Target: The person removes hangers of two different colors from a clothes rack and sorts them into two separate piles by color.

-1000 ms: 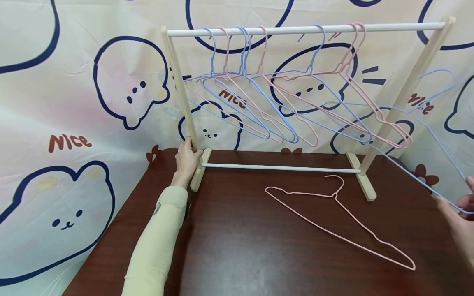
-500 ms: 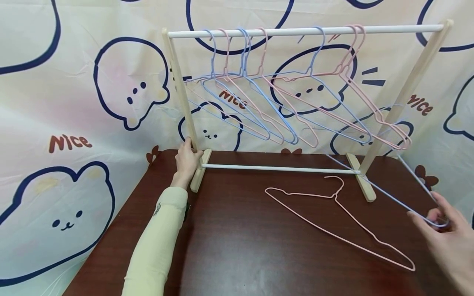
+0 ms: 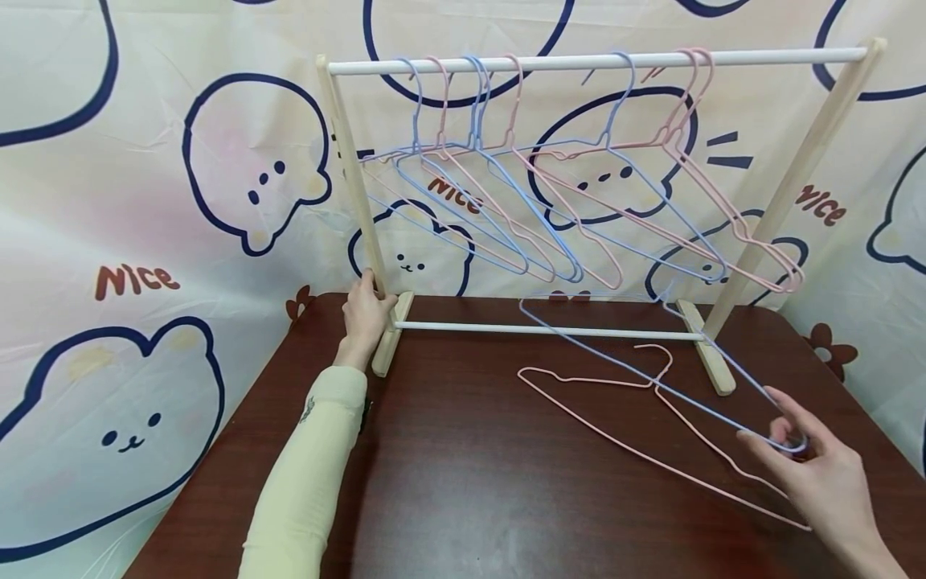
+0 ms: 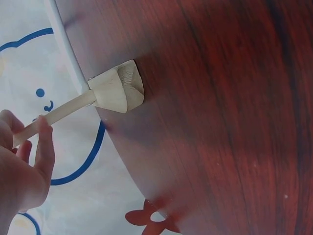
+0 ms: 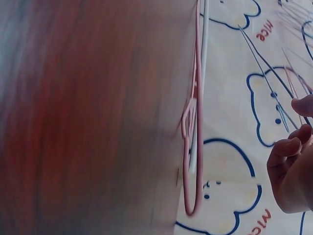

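A clothes rack with white bars stands on the brown table. My left hand (image 3: 365,318) grips its left wooden post (image 3: 352,177), just above the foot (image 3: 387,346); the left wrist view shows fingers (image 4: 45,147) around this post. My right hand (image 3: 825,474) holds a blue hanger (image 3: 723,419) by one end, thumb and fingers about the wire. This hanger is off the table, its far end pointing left toward the rack and its hook faint. Below it a pink hanger (image 3: 665,461) lies on the table, partly hidden by the right hand.
Several blue and pink hangers (image 3: 510,112) hang from the top bar (image 3: 564,61). A lower rod (image 3: 535,328) joins the two feet, the right foot (image 3: 712,362) being close to the pink hanger. Behind the table (image 3: 463,482) hangs a printed cloth (image 3: 239,201).
My right hand has come in from the right edge, bringing the blue hanger leftward and lower, over the pink one. The left hand has stayed on the post.
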A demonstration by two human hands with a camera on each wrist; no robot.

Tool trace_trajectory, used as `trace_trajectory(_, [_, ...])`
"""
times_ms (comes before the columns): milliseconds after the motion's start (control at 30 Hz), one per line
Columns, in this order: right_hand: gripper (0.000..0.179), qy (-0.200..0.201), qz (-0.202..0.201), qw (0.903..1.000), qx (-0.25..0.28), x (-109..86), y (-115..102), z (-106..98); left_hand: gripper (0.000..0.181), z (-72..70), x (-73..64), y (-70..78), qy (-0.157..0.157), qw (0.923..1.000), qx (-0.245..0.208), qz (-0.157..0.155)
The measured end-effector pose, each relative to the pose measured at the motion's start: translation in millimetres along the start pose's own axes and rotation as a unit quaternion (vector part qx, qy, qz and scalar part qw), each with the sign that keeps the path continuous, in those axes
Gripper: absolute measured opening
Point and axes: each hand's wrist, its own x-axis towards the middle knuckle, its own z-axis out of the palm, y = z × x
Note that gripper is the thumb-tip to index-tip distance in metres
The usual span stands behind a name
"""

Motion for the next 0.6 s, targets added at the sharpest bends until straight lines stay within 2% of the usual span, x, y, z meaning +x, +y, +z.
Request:
trace_trajectory(267, [0.056,-0.052,-0.065,0.9963,0.023,-7.5,-15,21,0.033,0.9,0.8,-0.6,-0.002,1.0,0.001,-0.002])
trace_trajectory(433, [0.055,-0.099,-0.076,0.9919,0.026,-13.2,-27,36,0.032,0.5,0.8,-0.1,0.001,1.0,0.002,0.001])
trace_trajectory(600, [0.055,-0.14,-0.071,0.9869,0.036,-17.5,-37,51,0.031,0.0,0.0,0.5,0.001,1.0,0.001,0.0])
